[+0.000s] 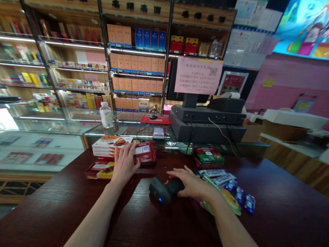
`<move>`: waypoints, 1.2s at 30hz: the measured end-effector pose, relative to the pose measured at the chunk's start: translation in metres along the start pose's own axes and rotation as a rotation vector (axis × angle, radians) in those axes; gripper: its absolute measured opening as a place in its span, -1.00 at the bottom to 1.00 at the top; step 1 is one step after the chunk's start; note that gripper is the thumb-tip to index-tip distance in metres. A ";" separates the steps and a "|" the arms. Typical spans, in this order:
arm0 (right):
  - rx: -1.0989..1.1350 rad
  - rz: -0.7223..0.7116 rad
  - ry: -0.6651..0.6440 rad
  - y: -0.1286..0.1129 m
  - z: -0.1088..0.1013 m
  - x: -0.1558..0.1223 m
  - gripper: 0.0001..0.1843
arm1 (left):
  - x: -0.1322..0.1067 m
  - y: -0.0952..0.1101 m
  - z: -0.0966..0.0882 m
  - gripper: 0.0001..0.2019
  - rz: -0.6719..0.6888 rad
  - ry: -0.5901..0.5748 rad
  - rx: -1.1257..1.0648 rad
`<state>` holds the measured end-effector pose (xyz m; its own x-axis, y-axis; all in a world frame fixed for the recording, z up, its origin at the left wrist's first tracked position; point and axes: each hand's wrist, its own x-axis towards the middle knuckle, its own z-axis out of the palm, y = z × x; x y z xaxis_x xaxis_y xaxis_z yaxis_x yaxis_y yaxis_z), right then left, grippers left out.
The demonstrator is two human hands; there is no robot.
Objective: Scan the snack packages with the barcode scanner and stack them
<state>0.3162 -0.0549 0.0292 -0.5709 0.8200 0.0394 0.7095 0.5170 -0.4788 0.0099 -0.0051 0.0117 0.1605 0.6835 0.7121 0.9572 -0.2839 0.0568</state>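
My left hand (pixel 125 161) rests with its fingers stretched out at the right end of a stack of white and orange snack boxes (pixel 109 146). A dark red packet with a barcode label (pixel 145 152) lies just beyond its fingertips. Yellow and red chocolate packs (pixel 100 170) are piled below the boxes. My right hand (pixel 191 183) hovers at the handle of a black barcode scanner (pixel 161 190), which lies on the table with a blue light lit. Its fingers are apart and not wrapped round the handle. Whether it touches the handle, I cannot tell.
Green and red packets (pixel 208 157) are stacked at the back right. Several blue and white snack packs (pixel 231 185) lie beside my right forearm. Behind stand a cash register (pixel 205 118), a bottle (pixel 106 115) and a mouse (pixel 153 117) on a glass counter.
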 end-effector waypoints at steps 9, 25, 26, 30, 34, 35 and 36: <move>-0.041 -0.075 0.056 -0.002 0.010 0.005 -0.30 | -0.002 -0.002 0.003 -0.23 -0.003 0.017 0.027; -0.025 -0.114 0.348 -0.012 -0.007 0.008 -0.38 | -0.002 0.003 0.003 -0.22 0.005 0.003 0.020; -0.035 -0.113 0.351 -0.012 -0.007 0.008 -0.38 | -0.002 0.003 0.003 -0.22 0.005 0.003 0.019; -0.060 -0.088 0.354 -0.013 -0.007 0.009 -0.39 | -0.003 0.005 0.003 -0.19 0.012 0.001 0.010; -0.053 -0.106 0.353 -0.014 -0.008 0.008 -0.43 | -0.003 0.007 0.003 -0.18 0.027 -0.010 0.001; -0.052 -0.110 0.351 -0.014 -0.008 0.008 -0.45 | -0.003 0.007 0.003 -0.18 0.028 -0.013 0.000; -0.053 -0.112 0.349 -0.014 -0.008 0.008 -0.47 | -0.003 0.008 0.002 -0.19 0.028 -0.016 0.001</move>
<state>0.3047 -0.0536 0.0435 -0.4773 0.7875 0.3898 0.6762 0.6125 -0.4094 0.0172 -0.0076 0.0083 0.1914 0.6856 0.7023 0.9524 -0.3028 0.0361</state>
